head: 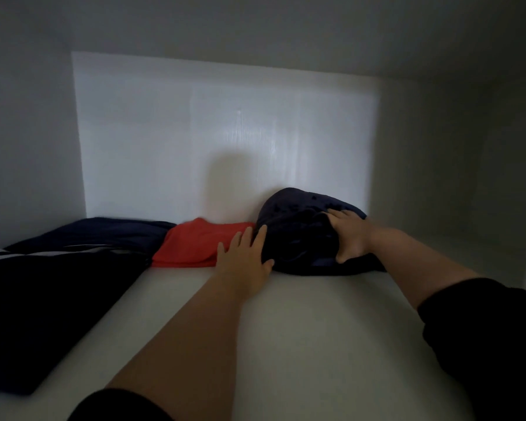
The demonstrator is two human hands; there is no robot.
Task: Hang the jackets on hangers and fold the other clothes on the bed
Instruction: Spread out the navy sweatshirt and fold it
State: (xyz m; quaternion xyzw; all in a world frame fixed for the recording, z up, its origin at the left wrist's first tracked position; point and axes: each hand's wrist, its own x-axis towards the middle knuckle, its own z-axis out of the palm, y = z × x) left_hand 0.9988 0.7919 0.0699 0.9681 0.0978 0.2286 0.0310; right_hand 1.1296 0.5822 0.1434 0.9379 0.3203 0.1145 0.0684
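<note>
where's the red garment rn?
Head view, centre of the shelf: red garment sits between the striped navy garment, left, and the dark bundle, right.

Three garments lie in a row along the back of a white shelf (286,329). On the right sits a navy bundle (292,226), rounded and loosely rolled, its top humped against the rear panel and a flat edge of fabric spreading out beneath it. The right hand (351,235) cups its upper right side, thumb curled down the front; the left hand (243,253) lies flat-fingered against its left flank. Touching it in the middle is a red garment (192,244), folded flat into a low stack. On the left, a striped dark garment (58,268) lies spread flat, with pale stripes near its left edge, reaching towards the shelf's front.
</note>
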